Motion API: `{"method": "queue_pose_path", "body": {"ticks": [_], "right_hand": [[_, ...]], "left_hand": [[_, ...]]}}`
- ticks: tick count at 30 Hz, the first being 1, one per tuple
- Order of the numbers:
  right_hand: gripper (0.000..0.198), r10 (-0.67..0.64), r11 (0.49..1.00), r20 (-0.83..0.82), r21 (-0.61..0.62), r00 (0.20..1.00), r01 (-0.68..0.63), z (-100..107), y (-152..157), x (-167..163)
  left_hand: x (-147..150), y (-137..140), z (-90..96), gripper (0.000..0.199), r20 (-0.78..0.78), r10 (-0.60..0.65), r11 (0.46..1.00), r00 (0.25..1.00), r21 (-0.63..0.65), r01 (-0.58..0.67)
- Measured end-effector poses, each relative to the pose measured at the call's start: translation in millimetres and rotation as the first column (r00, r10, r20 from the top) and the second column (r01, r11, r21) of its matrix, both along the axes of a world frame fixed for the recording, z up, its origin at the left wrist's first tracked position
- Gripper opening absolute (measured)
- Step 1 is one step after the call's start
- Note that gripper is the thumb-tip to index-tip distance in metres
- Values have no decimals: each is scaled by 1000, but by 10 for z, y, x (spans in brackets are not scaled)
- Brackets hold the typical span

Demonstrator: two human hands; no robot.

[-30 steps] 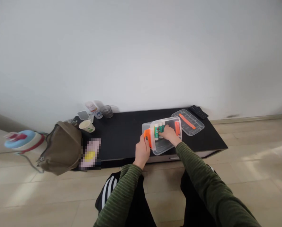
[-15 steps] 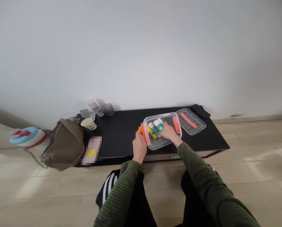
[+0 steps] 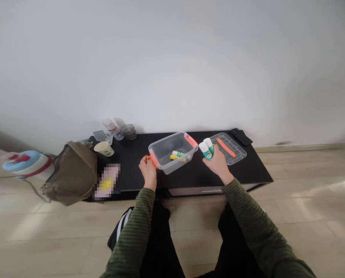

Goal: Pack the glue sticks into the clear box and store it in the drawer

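Head view: the left hand pinches the orange latch of a clear plastic box on the black tabletop; the right hand, beside the box, grips two green-and-white cylindrical sticks. Seemingly a stick transfer; the next move calls for keeping both sticks gripped together.

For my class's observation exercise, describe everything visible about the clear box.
The clear box looks like plastic: rectangular, rounded corners, an orange clip at each end. It appears to sit upright, open-topped and aslant, on the black table. The left hand grips its left clip. Inside, toward the right end, lie a yellow stick and a green-white stick.
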State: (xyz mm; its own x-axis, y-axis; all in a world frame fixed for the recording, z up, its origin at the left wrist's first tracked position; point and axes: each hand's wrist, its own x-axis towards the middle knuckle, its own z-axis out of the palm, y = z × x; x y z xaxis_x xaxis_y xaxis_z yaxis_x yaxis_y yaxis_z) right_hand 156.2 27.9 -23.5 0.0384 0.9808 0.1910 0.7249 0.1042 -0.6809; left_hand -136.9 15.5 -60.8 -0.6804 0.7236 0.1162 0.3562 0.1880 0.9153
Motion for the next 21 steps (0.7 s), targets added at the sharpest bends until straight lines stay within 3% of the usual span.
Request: {"method": "queue_pose_path", "body": {"ticks": [2,3,6,9,11,15,21], "right_hand": [[50,59,998,92,2,994,-59,-22,-50,-11],[50,97,995,145,7,985,-99,-32,-81,-23],[47,238,962,325,54,915,-269,-62,-180,-82],[44,342,891,492,99,800,-443,-106,-270,-148],[44,364,850,561,125,743,-511,-140,-312,-173],[39,292,836,624,201,725,-510,-197,-329,-152],[24,97,840,662,347,743,-418,-201,-295,-53]], "left_hand": [[50,-60,77,35,-163,134,977,977,186,-103],[105,-109,108,36,-242,165,951,956,297,-89],[363,-295,131,27,-491,6,859,871,449,247],[671,-441,86,33,-602,-357,739,714,286,611],[842,-475,77,39,-566,-532,706,629,114,699],[1044,-446,167,40,-439,-646,737,625,-145,660],[1207,-459,279,42,-328,-629,775,705,-186,604]]}}
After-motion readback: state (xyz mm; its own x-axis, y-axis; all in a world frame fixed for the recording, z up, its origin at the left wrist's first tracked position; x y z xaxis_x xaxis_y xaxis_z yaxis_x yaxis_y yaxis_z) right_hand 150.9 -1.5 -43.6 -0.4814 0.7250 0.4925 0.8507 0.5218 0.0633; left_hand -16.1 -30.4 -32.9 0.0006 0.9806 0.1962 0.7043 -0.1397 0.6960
